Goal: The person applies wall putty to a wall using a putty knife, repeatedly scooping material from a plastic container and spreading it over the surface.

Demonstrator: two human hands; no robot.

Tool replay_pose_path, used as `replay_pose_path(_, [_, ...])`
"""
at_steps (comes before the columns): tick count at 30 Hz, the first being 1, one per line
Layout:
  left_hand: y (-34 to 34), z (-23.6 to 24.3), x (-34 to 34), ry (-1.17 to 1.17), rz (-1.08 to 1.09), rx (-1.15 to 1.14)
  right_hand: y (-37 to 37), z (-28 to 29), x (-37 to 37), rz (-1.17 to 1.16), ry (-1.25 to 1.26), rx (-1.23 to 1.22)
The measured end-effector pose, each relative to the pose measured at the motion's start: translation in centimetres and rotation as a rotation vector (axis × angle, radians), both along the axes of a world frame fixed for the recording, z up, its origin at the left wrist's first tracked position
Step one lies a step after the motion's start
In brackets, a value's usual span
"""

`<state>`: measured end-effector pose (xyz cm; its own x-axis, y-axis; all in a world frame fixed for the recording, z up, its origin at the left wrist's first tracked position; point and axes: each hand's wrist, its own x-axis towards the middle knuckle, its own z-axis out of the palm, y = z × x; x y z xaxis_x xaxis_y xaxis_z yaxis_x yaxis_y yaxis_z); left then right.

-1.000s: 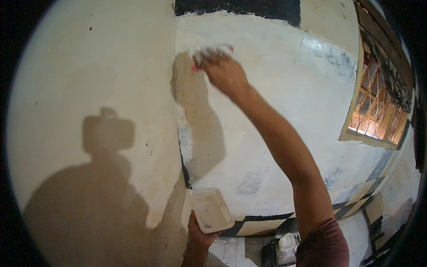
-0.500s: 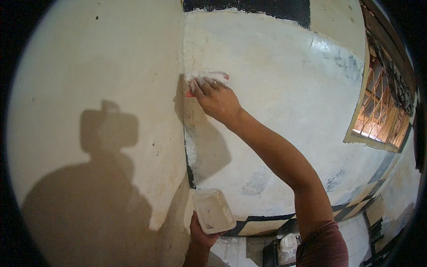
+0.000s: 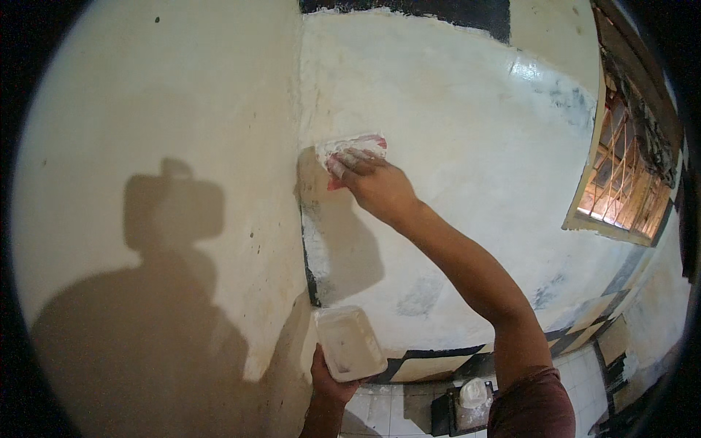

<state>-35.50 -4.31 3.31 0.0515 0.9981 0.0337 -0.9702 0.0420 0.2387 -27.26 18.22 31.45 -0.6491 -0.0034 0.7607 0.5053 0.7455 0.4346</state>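
My right hand (image 3: 380, 184) is closed round a red putty scraper (image 3: 374, 144) whose wide blade is smeared with white putty. The blade is at the wall surface, a little right of the inner corner. Fresh whitish putty covers most of this wall (image 3: 453, 175), with grey patches showing through lower down. Low in the view, my left hand (image 3: 332, 379) grips a shallow rectangular tray (image 3: 350, 343) from below and its left side. Pale residue coats the inside of the tray, which is tilted toward me near the corner.
A beige wall (image 3: 168, 95) meets the coated one at the left and bears my shadow. At the right is a barred window (image 3: 621, 182). Below, a white lump (image 3: 475, 394) rests on a dark stand (image 3: 456, 420) above the tiled floor (image 3: 372, 412).
My right hand has drawn the putty scraper down and slightly right, away from the corner. The tray in my left hand has hardly moved.
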Motion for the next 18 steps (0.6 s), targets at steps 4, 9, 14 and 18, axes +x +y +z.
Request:
replay_pose_path(4, [-0.1,0.0,-0.1,0.107,0.003,-0.053,-3.4,8.3,0.4,-0.198,0.093,-0.011])
replay_pose_path(9, [-0.3,1.9,1.1,0.066,0.019,-0.084,1.3,18.9,0.2,-0.114,0.295,0.514])
replay_pose_path(14, [-0.5,2.3,1.5,0.032,-0.007,-0.170,7.7,8.7,-0.6,-0.261,0.107,0.363])
replay_pose_path(18, [-0.7,0.3,0.2,0.031,-0.005,-0.054,2.9,-5.6,-0.1,-0.148,-0.044,0.043])
